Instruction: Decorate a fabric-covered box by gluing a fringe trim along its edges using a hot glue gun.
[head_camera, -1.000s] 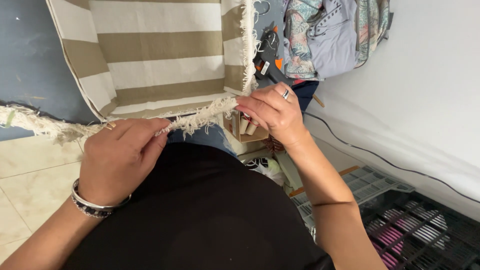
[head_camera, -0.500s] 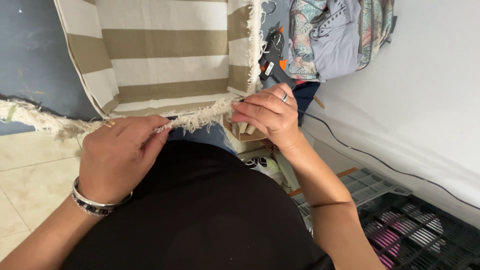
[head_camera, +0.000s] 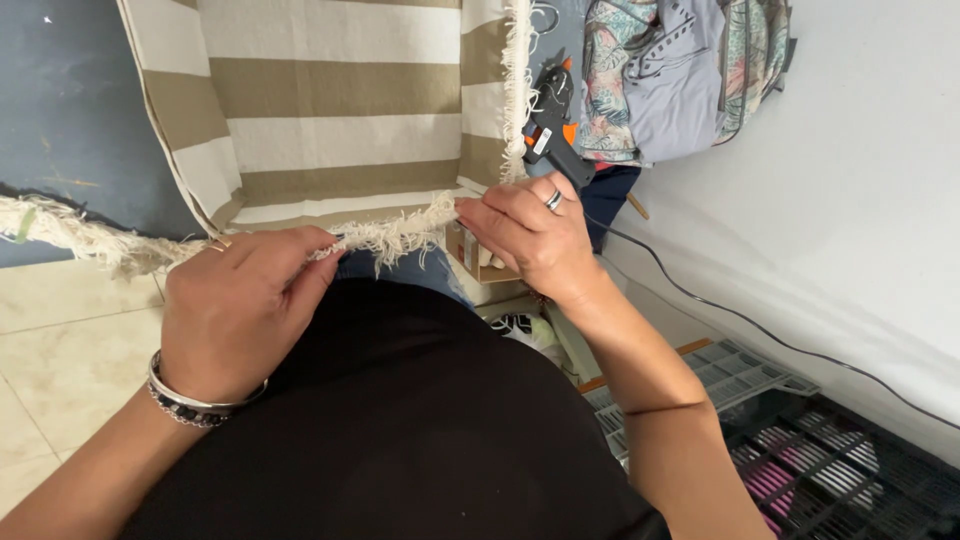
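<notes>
**Two hands pinching a cream fringe trim along a striped cloth edge**

The left hand is sitting in the lower left middle of the frame, its fingers curled together and pinching the cream fringe trim between thumb and fingertips. A beaded bracelet is circling its wrist. The right hand is sitting just right of centre, fingers pressed close together and nipping the other end of the same short stretch of trim where it is meeting the lower edge of the striped fabric. A ring is showing on one finger of this hand.

The trim is running across the middle of the frame between the two hands, then trailing off past the left hand toward the left edge. More fringe is running up the right edge of the beige-and-white fabric, which is filling the upper centre.

A black glue gun is lying just above the right hand, its cord trailing to the right. Patterned clothing is lying at the upper right. A dark plastic crate is sitting at the lower right, and pale floor tiles are showing at the lower left.
</notes>
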